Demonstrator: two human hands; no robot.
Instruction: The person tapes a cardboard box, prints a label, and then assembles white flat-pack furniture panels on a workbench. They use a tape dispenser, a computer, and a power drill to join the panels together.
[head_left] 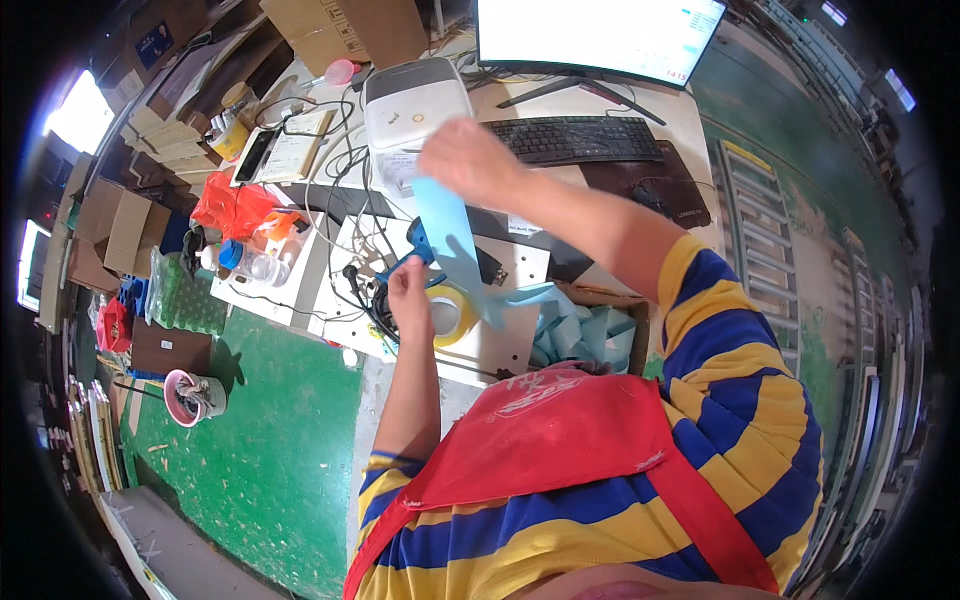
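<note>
My right hand (pixel 468 162) is raised over the desk in front of the label printer, its fingers closed at the top of a light-blue strip (pixel 447 225). The strip hangs down toward my apron, where more crumpled light-blue strips (pixel 575 330) fill a cardboard box (pixel 640 335) at the desk's near edge. Lower and to the left, my left hand (pixel 410 295) has its fingers drawn together beside a blue handled tool (pixel 420 243); what they pinch, if anything, is hidden. Against that hand lies a yellow roll of tape (pixel 457 318).
A white label printer (pixel 415 100), a black keyboard (pixel 575 140) and a lit monitor (pixel 600 35) stand at the back. Cables (pixel 355 285) tangle left of my hands. Farther left are a red plastic bag (pixel 232 203), a blue-capped jar (pixel 255 262) and a notebook (pixel 300 150).
</note>
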